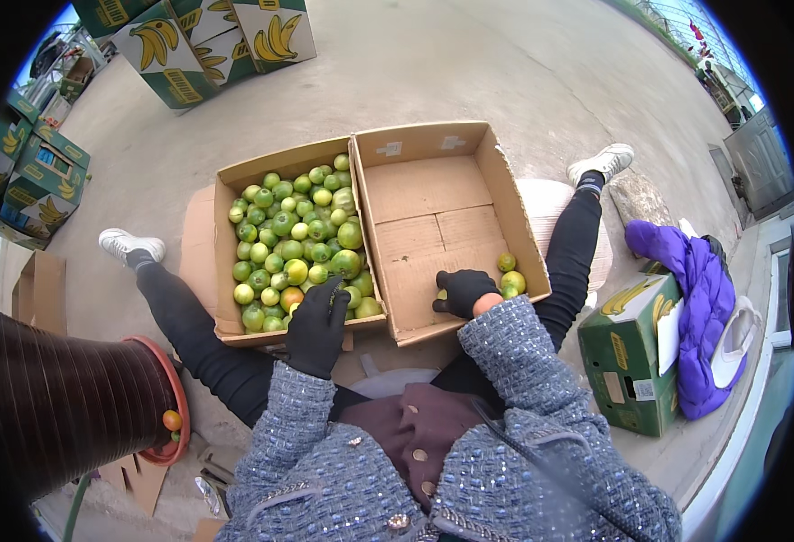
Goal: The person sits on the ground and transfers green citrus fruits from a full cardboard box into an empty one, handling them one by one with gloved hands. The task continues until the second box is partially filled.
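Two open cardboard boxes stand side by side between my legs. Green tomatoes (284, 222), a few turning orange, fill the left box (225, 203). My left hand (317, 330), in a black glove, is over that box's near right corner, touching or just above the tomatoes; its fingertips are partly hidden, so a hold cannot be made out. In the right box (430, 183), mostly bare cardboard, my right hand (466, 293), also black-gloved, is low near the front wall with its fingers curled on a yellow-green tomato (442, 295). Several yellow-green tomatoes (512, 280) lie to its right in the corner.
Printed banana boxes (214, 47) stand at the top left, more (43, 176) at the far left. A large dark ribbed pot-like object with a red rim (179, 379) is at the lower left. At right, a purple jacket (698, 311) drapes over a green banana box (630, 352), beside a stone (640, 203).
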A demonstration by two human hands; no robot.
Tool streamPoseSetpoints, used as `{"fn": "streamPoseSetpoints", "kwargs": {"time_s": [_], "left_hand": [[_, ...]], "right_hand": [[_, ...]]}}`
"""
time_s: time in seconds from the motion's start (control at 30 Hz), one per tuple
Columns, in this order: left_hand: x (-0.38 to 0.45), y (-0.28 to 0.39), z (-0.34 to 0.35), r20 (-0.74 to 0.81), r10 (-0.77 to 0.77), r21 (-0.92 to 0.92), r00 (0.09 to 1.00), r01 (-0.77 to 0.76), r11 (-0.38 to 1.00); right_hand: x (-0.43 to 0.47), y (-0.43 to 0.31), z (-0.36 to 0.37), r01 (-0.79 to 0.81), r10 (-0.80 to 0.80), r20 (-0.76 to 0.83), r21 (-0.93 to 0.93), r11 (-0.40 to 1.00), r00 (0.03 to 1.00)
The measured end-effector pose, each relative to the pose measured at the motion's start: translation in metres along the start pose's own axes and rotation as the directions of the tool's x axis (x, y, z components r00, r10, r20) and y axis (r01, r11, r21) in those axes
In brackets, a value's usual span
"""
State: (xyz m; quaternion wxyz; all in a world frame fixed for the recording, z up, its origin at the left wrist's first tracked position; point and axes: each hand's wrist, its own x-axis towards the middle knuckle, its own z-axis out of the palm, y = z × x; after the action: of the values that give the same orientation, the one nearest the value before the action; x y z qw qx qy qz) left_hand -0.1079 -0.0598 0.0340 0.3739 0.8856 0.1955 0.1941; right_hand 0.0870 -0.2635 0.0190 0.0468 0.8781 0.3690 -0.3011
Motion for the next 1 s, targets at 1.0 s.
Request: {"fn": "streamPoseSetpoints", "kwargs": {"time_s": [1.0], "left_hand": [[-0.006, 0.017, -0.003, -0.084, 0.03, 0.112, 0.996, -0.021, 0.994]], "right_hand": [[0.025, 0.057, -0.018, -0.415, 0.427, -0.019, -0.28, 0.866, 0.904]]}}
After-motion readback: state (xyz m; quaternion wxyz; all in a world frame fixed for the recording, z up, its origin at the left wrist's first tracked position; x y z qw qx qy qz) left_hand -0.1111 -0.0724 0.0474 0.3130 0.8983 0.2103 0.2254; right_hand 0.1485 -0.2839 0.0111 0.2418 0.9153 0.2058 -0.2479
